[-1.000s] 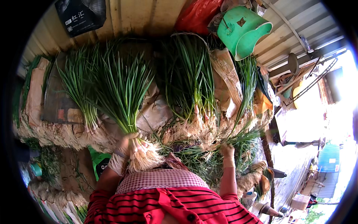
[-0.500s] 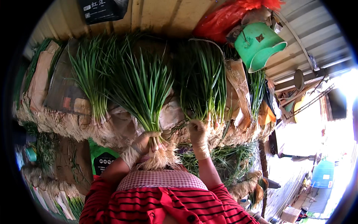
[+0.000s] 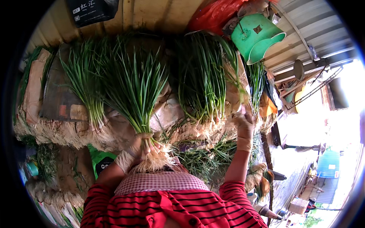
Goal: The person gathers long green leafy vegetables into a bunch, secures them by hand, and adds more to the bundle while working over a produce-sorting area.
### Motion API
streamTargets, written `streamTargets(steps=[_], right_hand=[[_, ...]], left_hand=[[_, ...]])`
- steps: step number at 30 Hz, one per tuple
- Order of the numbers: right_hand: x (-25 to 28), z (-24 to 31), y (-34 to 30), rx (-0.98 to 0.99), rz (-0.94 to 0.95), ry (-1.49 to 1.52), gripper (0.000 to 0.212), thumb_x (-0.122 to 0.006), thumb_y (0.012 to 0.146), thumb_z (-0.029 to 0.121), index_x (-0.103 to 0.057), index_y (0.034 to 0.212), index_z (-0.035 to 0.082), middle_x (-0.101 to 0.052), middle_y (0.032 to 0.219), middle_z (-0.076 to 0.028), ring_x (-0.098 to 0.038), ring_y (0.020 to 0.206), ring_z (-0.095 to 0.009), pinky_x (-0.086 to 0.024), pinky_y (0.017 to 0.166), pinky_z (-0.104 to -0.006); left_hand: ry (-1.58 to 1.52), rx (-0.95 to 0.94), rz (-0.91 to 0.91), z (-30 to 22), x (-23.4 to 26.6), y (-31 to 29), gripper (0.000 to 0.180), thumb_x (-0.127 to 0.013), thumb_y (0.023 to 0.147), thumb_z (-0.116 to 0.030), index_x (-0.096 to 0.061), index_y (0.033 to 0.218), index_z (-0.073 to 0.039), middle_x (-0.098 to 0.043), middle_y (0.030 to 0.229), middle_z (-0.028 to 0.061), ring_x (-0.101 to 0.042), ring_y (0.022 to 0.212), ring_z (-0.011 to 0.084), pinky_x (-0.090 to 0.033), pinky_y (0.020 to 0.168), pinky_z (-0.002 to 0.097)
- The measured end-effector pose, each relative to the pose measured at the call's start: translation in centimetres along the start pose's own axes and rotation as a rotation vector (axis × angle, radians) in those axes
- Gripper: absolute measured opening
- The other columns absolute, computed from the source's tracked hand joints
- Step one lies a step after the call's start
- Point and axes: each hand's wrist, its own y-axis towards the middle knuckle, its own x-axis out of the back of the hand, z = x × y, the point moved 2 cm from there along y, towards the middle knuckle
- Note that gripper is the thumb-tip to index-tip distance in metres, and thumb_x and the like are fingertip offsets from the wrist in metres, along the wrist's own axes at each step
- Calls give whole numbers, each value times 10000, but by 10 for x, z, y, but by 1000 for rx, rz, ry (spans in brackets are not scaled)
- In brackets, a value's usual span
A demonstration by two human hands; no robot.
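Observation:
My left hand (image 3: 133, 146), in a thin pale glove, closes around the base of a bunch of spring onions (image 3: 138, 91), just above the hairy roots. The leaves fan upward and the white roots hang toward my chest. My right hand (image 3: 245, 123), also gloved, is smeared by motion at the right end of the bench. A blurred green stalk of spring onion (image 3: 240, 89) rises from its fingers. Left of that hand lies a thick pile of spring onions (image 3: 205, 83), bulbs toward me. A smaller pile (image 3: 91, 87) rests left of the held bunch.
Brown paper (image 3: 161, 114) and root-edged bundles (image 3: 49, 131) line the bench. Below it lie loose green leaves (image 3: 207, 157) and a green bag (image 3: 100, 159). A green plastic scoop-like container (image 3: 254, 36) and a red plastic bag (image 3: 213, 15) are at the back right.
My right hand has moved right, from the near edge of the thick pile to the bench's right end, with a stalk. My left hand keeps its bunch; the view has shifted slightly.

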Motion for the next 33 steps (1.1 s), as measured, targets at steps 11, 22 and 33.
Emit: streamTargets(steps=[11,22,33], right_hand=[[1,-53,7,-391,164,-668,301,-641,713,167,-576,963,13,-596,816,-62,-563,727,-156,-465,664,-306],[113,195,-28,561,-454,-263,277,-483,823,57,-504,1080,-44,-565,873,-67,-383,493,-34,-272,404,-140],[181,144,94,777,-548,-230,253,-608,749,60,-567,985,-21,-601,815,-47,-485,492,-85,-379,421,-183]], left_hand=[[136,-56,-48,-3,-1,-2,397,-565,741,-195,-487,1025,72,-586,827,243,-591,649,291,-493,607,361],[153,-181,-42,0,-20,-8,472,-630,707,-188,-477,1076,64,-550,878,195,-596,651,267,-505,522,312],[141,-197,-132,5,-11,2,491,-634,708,-225,-457,1044,88,-570,773,243,-583,564,248,-507,480,317]])
